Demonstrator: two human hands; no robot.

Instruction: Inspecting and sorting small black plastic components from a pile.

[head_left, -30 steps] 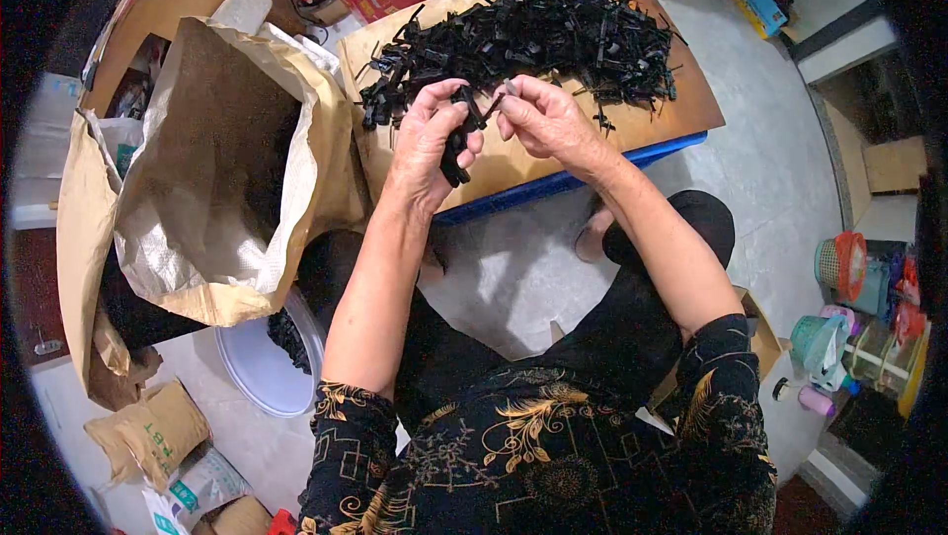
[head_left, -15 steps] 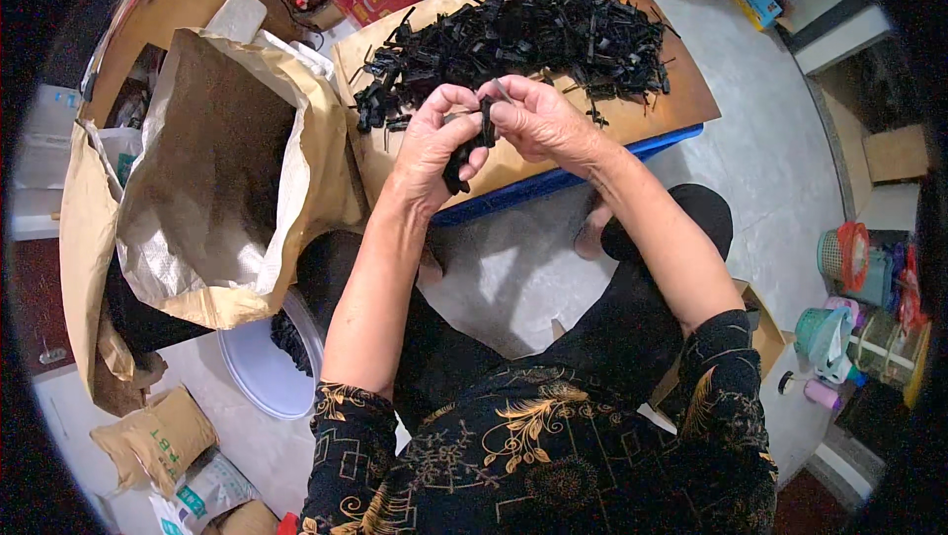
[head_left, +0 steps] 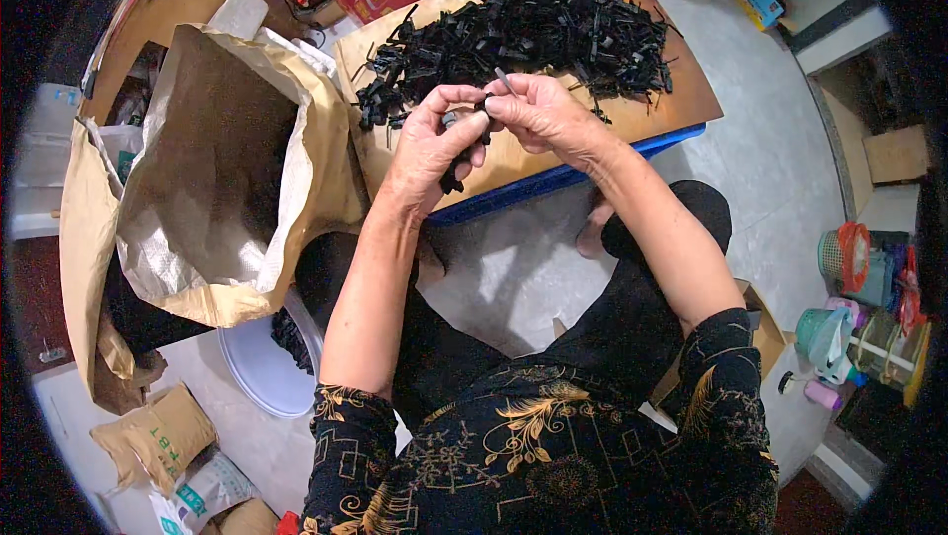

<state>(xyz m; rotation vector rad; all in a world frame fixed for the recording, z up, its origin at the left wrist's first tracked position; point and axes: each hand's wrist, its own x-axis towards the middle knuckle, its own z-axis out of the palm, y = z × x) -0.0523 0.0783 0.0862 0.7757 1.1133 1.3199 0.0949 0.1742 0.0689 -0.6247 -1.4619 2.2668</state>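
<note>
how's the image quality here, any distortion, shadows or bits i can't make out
Head view: black vignette in the corners, fisheye bowing the grey floor's right edge; head view: shadow between the legs and inside the paper sack; head view: black parts on the wooden board merge, individual outlines hard to separate.

Left hand [head_left: 425, 152], right hand [head_left: 543, 118]: fingertips [head_left: 501, 108] close together.
Left fingers [head_left: 457, 93] curled, right pinched; forearms [head_left: 363, 288] splay behind them.
</note>
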